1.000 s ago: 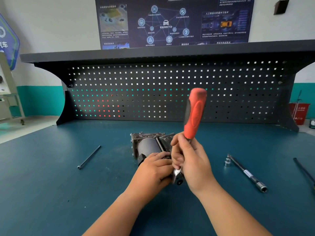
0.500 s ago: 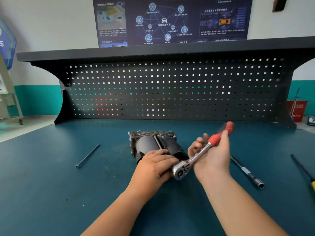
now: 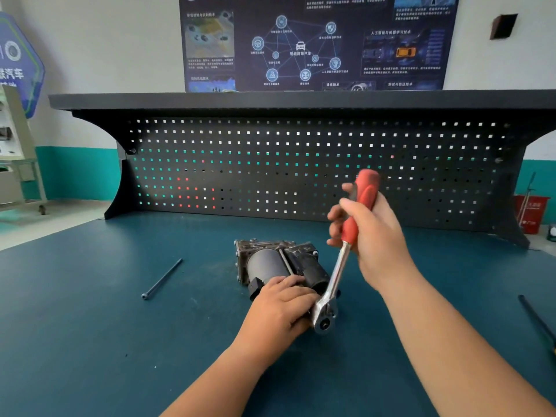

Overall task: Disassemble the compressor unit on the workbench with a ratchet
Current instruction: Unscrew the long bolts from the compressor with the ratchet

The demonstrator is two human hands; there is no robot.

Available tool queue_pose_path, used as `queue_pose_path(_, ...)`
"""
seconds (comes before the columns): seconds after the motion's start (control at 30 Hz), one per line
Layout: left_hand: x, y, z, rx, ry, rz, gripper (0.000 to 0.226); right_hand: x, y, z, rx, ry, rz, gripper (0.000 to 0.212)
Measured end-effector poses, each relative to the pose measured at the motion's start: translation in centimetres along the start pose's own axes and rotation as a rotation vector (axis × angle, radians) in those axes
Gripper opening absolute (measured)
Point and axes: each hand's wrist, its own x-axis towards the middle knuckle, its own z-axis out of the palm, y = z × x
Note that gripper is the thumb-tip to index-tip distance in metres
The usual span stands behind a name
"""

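Now, two hands work the compressor unit at mid-counter.
Left hand fingers curl over its near end; right hand clenches the ratchet by its red handle, its head beside the left hand.

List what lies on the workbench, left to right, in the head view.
Long bolt → compressor unit → ratchet → dark rod at the right edge, partly out of frame.
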Motion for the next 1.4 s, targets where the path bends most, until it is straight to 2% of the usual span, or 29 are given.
queue_pose_path(0.1,-0.2,-0.2,0.1,-0.022,0.019,-0.002,0.011,0.0,0.2,0.9,-0.051,-0.171,-0.106,0.031)
queue_pose_path(0.17,-0.3,-0.2,0.1,-0.047,0.026,-0.010,0.013,0.2,0.5,0.3,0.056,-0.124,-0.087,0.027)
queue_pose_path(0.23,-0.2,-0.2,0.1,-0.041,0.011,-0.020,0.014,0.4,1.1,-0.7,0.231,0.017,-0.007,0.019)
queue_pose_path(0.4,0.0,-0.3,-0.1,0.010,-0.096,-0.050,0.035,-0.6,4.2,-3.8,0.615,0.519,0.240,0.022)
queue_pose_path(0.47,0.2,-0.4,-0.1,0.026,-0.114,-0.069,0.038,-1.4,5.8,-4.8,0.698,0.684,0.345,0.019)
queue_pose_path(0.53,0.4,-0.4,-0.1,0.020,-0.118,-0.083,0.038,-2.1,6.9,-5.3,0.735,0.772,0.420,0.018)
queue_pose_path(0.6,0.5,-0.5,-0.2,-0.001,-0.127,-0.087,0.037,-2.2,7.4,-5.4,0.737,0.790,0.437,0.018)
queue_pose_path(0.7,0.4,-0.6,-0.2,-0.010,-0.134,-0.053,0.038,-1.7,6.5,-5.1,0.694,0.756,0.369,0.025)
queue_pose_path(0.8,0.4,-0.6,-0.1,-0.001,-0.101,-0.027,0.035,-1.0,4.6,-3.9,0.528,0.650,0.193,0.026)
queue_pose_path(0.97,0.3,-0.7,0.0,-0.007,-0.061,-0.006,0.034,0.6,1.5,0.6,0.189,0.344,-0.023,0.010)
queue_pose_path(1.07,0.3,-0.9,0.1,-0.001,-0.040,0.000,0.022,0.8,0.8,2.9,-0.020,0.135,-0.117,0.017)
queue_pose_path(1.17,0.3,-0.8,0.1,0.000,-0.051,0.006,0.018,0.1,1.2,4.0,-0.203,0.046,-0.200,0.024)
queue_pose_path(1.23,0.4,-0.8,0.0,0.001,-0.060,0.001,0.018,-0.1,1.3,3.4,-0.105,0.112,-0.215,0.019)
queue_pose_path(1.3,0.5,-0.8,-0.1,-0.019,-0.063,-0.026,0.018,0.1,1.3,1.7,0.083,0.306,-0.165,0.014)
queue_pose_path(1.4,0.6,-0.6,-0.1,-0.037,-0.079,-0.072,0.024,0.0,3.2,-2.2,0.406,0.674,0.089,0.018)
